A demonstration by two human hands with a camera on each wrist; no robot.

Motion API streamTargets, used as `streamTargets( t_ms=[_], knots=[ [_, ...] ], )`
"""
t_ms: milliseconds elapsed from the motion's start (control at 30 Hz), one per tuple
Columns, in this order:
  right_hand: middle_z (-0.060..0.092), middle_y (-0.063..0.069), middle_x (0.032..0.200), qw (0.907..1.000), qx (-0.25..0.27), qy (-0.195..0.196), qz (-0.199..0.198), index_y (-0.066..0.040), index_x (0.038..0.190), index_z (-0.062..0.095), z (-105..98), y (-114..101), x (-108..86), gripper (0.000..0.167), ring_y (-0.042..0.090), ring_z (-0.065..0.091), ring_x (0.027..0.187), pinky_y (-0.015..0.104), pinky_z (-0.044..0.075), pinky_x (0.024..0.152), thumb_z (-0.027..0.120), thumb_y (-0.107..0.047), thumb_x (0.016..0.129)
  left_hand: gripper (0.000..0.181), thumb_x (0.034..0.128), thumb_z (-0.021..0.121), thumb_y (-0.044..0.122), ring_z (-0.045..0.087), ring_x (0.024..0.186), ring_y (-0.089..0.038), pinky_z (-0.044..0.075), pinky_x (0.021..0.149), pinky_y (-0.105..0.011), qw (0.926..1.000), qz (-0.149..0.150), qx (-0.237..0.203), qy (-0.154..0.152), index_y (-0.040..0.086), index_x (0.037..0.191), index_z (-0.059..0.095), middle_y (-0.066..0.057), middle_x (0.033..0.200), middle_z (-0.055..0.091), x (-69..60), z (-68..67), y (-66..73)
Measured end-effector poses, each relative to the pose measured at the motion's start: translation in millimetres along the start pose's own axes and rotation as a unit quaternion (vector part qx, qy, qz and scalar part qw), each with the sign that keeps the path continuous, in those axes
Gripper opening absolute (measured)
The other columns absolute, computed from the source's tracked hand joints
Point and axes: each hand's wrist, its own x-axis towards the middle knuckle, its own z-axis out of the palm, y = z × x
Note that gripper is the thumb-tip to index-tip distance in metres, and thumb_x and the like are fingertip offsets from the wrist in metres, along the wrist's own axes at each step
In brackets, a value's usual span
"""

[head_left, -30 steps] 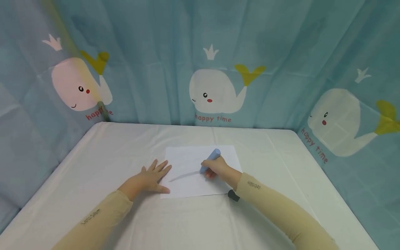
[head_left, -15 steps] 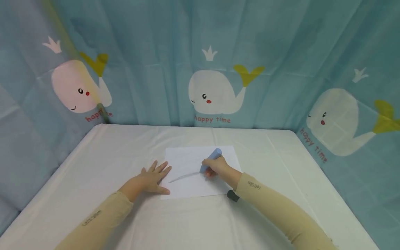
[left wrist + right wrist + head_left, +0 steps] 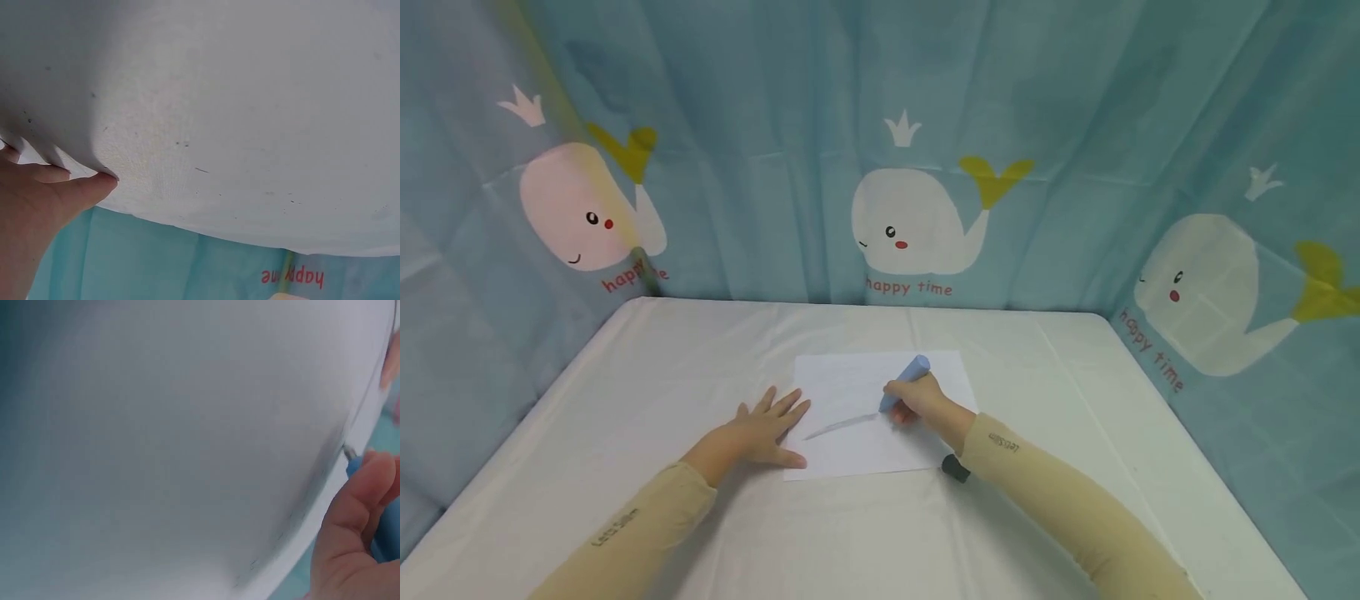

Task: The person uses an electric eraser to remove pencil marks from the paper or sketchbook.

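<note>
A sheet of white paper (image 3: 835, 375) lies on the table. My left hand (image 3: 767, 429) rests on its left edge with fingers spread; in the left wrist view that hand (image 3: 56, 194) shows at lower left, partly cut off. My right hand (image 3: 919, 398) grips a thick blue pen-shaped tool (image 3: 913, 371), tilted with its lower end at the paper. The right wrist view shows the tool's small grey metal-looking tip (image 3: 349, 450) below thumb and fingers. A thin grey streak (image 3: 842, 425) runs left from the tip; I cannot tell whether it is a mark or a slit.
A small black piece (image 3: 956, 468) lies by the paper's near right edge, beside the right sleeve (image 3: 1060, 492). White cloth (image 3: 835, 533) covers the table. A blue curtain (image 3: 760, 217) with printed whales hangs around the back and sides.
The head view shifts slightly. Both hands, the blue tool and the paper keep nearly the same places relative to one another.
</note>
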Motion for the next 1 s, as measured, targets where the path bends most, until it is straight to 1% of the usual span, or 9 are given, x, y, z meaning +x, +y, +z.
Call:
streamTargets(
  t_ms=[100, 233, 300, 433, 533, 667, 767, 900, 1000],
  knots=[
    [0.060, 0.009, 0.059, 1.0000, -0.005, -0.005, 0.000, 0.008, 0.108, 0.054, 0.1, 0.7, -1.7, 0.032, 0.011, 0.054, 0.043, 0.021, 0.048, 0.045, 0.065, -0.011, 0.085, 0.103, 0.0788, 0.070, 0.061, -0.002, 0.142, -0.051, 0.005, 0.100, -0.078, 1.0000, 0.004, 0.003, 0.002, 0.007, 0.154, 0.024, -0.017, 0.161, 0.009, 0.8, 0.9, -0.5],
    [0.061, 0.008, 0.059, 0.9999, -0.006, 0.007, -0.004, 0.008, 0.106, 0.054, -0.2, 1.4, -0.2, 0.031, 0.010, 0.054, 0.042, 0.021, 0.048, 0.045, 0.066, -0.012, 0.085, 0.102, 0.0793, 0.070, 0.059, -0.002, 0.142, -0.052, 0.005, 0.101, -0.078, 1.0000, 0.003, -0.001, -0.002, 0.006, 0.154, 0.024, -0.018, 0.161, 0.010, -0.1, -0.4, 1.9],
    [0.061, 0.008, 0.059, 0.9999, -0.010, 0.004, -0.005, 0.009, 0.108, 0.054, 0.2, 1.8, 0.1, 0.032, 0.010, 0.054, 0.042, 0.021, 0.048, 0.045, 0.066, -0.011, 0.085, 0.102, 0.0793, 0.070, 0.059, -0.002, 0.142, -0.052, 0.005, 0.101, -0.078, 1.0000, 0.005, -0.003, -0.001, 0.006, 0.153, 0.025, -0.018, 0.160, 0.010, -0.6, -1.0, 2.7],
    [0.061, 0.009, 0.058, 1.0000, -0.005, -0.007, 0.000, 0.009, 0.108, 0.054, 2.2, 2.3, 0.2, 0.033, 0.011, 0.054, 0.042, 0.021, 0.048, 0.044, 0.066, -0.011, 0.085, 0.101, 0.0797, 0.070, 0.058, -0.001, 0.142, -0.052, 0.004, 0.101, -0.077, 1.0000, 0.004, -0.003, 0.002, 0.006, 0.153, 0.025, -0.018, 0.160, 0.010, -2.3, -2.3, 2.6],
    [0.060, 0.009, 0.057, 1.0000, 0.000, -0.008, -0.003, 0.009, 0.107, 0.054, 4.3, 1.0, 0.5, 0.032, 0.011, 0.055, 0.042, 0.022, 0.049, 0.045, 0.066, -0.011, 0.085, 0.101, 0.0801, 0.071, 0.057, -0.001, 0.142, -0.052, 0.004, 0.101, -0.078, 1.0000, 0.002, -0.006, 0.000, 0.005, 0.153, 0.024, -0.019, 0.160, 0.010, -4.8, -3.8, 1.7],
    [0.061, 0.009, 0.059, 1.0000, 0.004, 0.001, -0.003, 0.009, 0.108, 0.053, 5.9, -0.8, 0.0, 0.032, 0.011, 0.056, 0.043, 0.022, 0.049, 0.046, 0.066, -0.011, 0.086, 0.101, 0.0805, 0.070, 0.057, -0.001, 0.142, -0.053, 0.005, 0.100, -0.078, 0.9999, 0.004, -0.011, 0.001, 0.004, 0.153, 0.024, -0.019, 0.160, 0.010, -6.6, -4.5, 0.8],
    [0.061, 0.009, 0.059, 1.0000, 0.003, 0.004, -0.003, 0.009, 0.108, 0.053, 5.0, -0.2, -1.0, 0.032, 0.011, 0.056, 0.043, 0.022, 0.049, 0.046, 0.066, -0.011, 0.087, 0.101, 0.0805, 0.070, 0.058, -0.001, 0.142, -0.052, 0.005, 0.101, -0.078, 1.0000, 0.006, -0.006, 0.003, 0.005, 0.153, 0.024, -0.018, 0.160, 0.010, -5.0, -3.2, 0.8],
    [0.060, 0.008, 0.058, 0.9999, 0.011, -0.007, -0.001, 0.008, 0.108, 0.053, 2.5, 0.8, -0.6, 0.031, 0.010, 0.055, 0.043, 0.023, 0.050, 0.047, 0.064, -0.011, 0.086, 0.102, 0.0797, 0.069, 0.059, -0.001, 0.143, -0.051, 0.006, 0.101, -0.077, 1.0000, 0.000, 0.000, 0.000, 0.007, 0.154, 0.024, -0.017, 0.161, 0.010, -2.6, -1.8, 0.8],
    [0.060, 0.008, 0.057, 0.9996, 0.029, 0.006, -0.001, 0.008, 0.108, 0.053, 0.5, -1.0, 2.1, 0.031, 0.009, 0.054, 0.043, 0.022, 0.049, 0.047, 0.064, -0.011, 0.085, 0.102, 0.0794, 0.070, 0.059, -0.001, 0.142, -0.051, 0.005, 0.101, -0.077, 1.0000, -0.002, -0.001, 0.000, 0.007, 0.154, 0.024, -0.018, 0.161, 0.010, -1.8, -1.8, 0.8]
  ],
)
